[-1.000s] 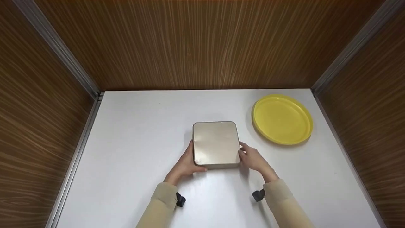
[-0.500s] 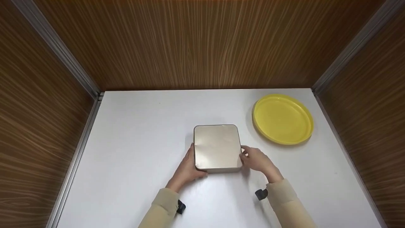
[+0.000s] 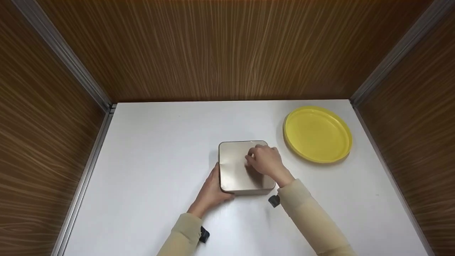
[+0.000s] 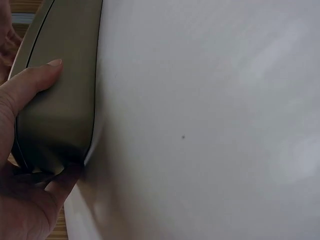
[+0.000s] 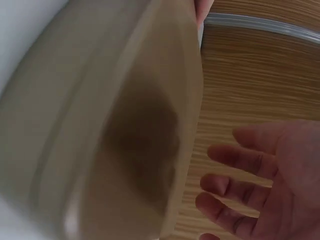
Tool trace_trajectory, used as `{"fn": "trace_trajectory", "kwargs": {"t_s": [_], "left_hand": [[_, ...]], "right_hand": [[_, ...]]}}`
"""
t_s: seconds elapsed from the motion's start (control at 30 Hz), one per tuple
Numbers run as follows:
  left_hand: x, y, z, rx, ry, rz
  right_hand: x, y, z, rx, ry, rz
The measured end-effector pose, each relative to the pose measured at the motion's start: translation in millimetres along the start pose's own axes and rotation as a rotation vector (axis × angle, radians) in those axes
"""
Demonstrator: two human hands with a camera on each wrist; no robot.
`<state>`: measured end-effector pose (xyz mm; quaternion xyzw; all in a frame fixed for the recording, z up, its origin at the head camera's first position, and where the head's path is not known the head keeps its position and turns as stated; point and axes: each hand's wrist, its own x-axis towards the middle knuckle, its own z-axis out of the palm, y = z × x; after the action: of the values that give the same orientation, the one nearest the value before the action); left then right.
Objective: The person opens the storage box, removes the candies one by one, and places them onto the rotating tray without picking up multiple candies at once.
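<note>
A square, champagne-coloured metal tin (image 3: pixel 231 167) with rounded corners and a closed lid sits on the white table. My left hand (image 3: pixel 212 190) grips its near left corner; in the left wrist view the thumb (image 4: pixel 35 82) lies along the front wall and fingers reach round the corner. Over the right part of the lid hovers my right hand (image 3: pixel 266 160), its fingers loosely bent and holding nothing. The right wrist view shows that hand (image 5: pixel 260 180) apart from the lid, with the lid surface (image 5: pixel 135 165) shaded under it.
A round yellow plate (image 3: pixel 318 135) with a raised rim lies at the back right of the white table (image 3: pixel 160 149). Wood-grain panels (image 3: pixel 231 53) stand behind and along both sides, with metal rails (image 3: pixel 90 167) at the corners and edges.
The tin has slid slightly towards me, with my left hand staying on its corner. My right hand has let go of the tin's right side and moved up and left over the lid.
</note>
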<state>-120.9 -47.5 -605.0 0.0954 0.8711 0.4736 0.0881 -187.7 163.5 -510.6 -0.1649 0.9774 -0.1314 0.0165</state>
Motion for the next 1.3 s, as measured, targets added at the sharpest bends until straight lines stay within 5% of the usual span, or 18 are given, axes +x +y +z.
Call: {"fn": "trace_trajectory", "kwargs": {"t_s": [0.63,1.3], "left_hand": [[-1.1,-5.2,-2.7,-0.021,0.024,0.066],[-3.0,-5.0,2.3,-0.002,0.012,0.016]], "right_hand": [[74.8,-35.0,24.4,0.028,-0.076,0.041],[93.9,-35.2,44.3,0.139,-0.231,0.094]]}}
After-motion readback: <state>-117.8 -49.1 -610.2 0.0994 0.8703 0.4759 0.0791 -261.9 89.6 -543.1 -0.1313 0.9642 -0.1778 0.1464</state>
